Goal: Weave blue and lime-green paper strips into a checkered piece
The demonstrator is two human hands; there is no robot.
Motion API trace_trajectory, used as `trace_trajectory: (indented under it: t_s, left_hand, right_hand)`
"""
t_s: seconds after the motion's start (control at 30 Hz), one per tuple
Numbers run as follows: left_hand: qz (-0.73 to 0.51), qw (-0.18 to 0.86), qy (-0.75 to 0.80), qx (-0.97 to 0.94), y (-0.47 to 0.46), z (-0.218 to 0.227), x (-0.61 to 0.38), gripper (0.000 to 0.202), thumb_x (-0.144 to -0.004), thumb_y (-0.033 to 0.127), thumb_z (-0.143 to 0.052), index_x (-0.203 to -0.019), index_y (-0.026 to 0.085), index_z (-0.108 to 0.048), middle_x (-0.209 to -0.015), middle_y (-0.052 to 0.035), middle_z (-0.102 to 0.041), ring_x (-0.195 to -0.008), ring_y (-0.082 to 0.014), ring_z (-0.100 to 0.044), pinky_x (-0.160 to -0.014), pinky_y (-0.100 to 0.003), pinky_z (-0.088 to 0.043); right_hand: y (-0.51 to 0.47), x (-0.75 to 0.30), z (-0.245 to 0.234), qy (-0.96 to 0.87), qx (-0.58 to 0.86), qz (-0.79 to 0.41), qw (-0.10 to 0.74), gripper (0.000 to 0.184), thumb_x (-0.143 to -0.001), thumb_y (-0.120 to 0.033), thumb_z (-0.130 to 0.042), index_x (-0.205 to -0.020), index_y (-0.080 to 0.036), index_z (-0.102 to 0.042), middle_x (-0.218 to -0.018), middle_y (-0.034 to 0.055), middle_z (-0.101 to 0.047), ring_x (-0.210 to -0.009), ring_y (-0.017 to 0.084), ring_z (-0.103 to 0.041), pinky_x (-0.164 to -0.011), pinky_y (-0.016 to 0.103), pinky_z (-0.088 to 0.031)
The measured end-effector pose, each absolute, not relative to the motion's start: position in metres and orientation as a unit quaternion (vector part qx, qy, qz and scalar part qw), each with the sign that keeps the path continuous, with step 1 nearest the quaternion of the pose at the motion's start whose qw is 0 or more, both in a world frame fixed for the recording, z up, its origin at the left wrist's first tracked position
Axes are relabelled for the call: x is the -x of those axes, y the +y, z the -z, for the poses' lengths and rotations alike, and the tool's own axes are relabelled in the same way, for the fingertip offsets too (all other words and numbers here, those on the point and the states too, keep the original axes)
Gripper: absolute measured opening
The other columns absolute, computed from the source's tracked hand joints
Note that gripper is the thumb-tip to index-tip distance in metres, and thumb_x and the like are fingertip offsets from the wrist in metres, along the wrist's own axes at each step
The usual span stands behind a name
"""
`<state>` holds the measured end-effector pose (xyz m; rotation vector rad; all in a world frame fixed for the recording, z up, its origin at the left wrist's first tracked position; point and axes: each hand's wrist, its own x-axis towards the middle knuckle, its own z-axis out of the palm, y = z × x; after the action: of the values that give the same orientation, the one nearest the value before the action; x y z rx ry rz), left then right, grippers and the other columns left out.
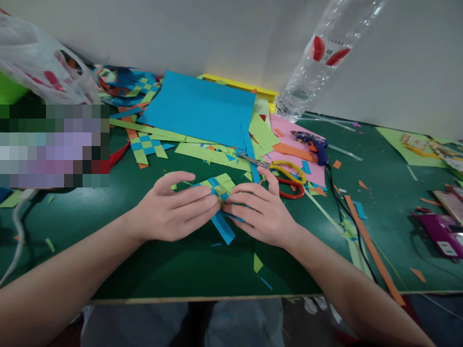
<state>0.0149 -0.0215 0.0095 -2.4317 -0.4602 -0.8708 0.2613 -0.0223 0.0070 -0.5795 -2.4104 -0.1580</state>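
Note:
Both my hands rest on a small woven piece of blue and green paper strips [220, 185] lying on the green table [188, 262]. My left hand [173, 209] lies over its left side, fingers stretched flat and pressing the strips. My right hand [260, 209] covers the right side, its fingertips pinched on a blue strip [222, 227] that sticks out toward me. Part of the weave is hidden under my fingers.
Yellow and red scissors [285, 176] lie just behind my right hand. A large blue sheet [198, 111], green and pink paper, a glue gun [313, 143] with its black cord, a clear plastic bottle [318, 62], other woven pieces [146, 147] and scattered scraps surround the work.

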Motion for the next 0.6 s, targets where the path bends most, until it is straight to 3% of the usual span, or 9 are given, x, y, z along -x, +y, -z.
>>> trace_trajectory:
  t_s: [0.37, 0.6]
  left_hand:
    - [0.312, 0.218, -0.203, 0.902, -0.024, 0.004, -0.006, 0.041, -0.085, 0.007, -0.065, -0.114, 0.036, -0.065, -0.098, 0.0085, -0.077, -0.088, -0.0134, -0.074, -0.11, -0.036, -0.046]
    - [0.305, 0.236, -0.147, 0.911, -0.026, -0.003, -0.009, 0.031, -0.082, 0.002, -0.069, -0.098, 0.028, -0.07, -0.101, 0.0064, -0.076, -0.098, -0.0129, -0.07, -0.116, -0.035, -0.041]
  right_hand:
    - [-0.025, -0.262, -0.005, -0.916, 0.215, 0.051, 0.334, 0.008, -0.089, -0.018, -0.067, -0.094, -0.024, -0.07, -0.094, -0.0036, -0.075, -0.102, 0.016, -0.067, -0.12, 0.052, -0.027]
    - [-0.025, -0.259, -0.006, -0.912, 0.221, 0.036, 0.344, 0.007, -0.091, -0.018, -0.064, -0.093, -0.023, -0.068, -0.093, -0.005, -0.077, -0.097, 0.015, -0.067, -0.119, 0.051, -0.028]
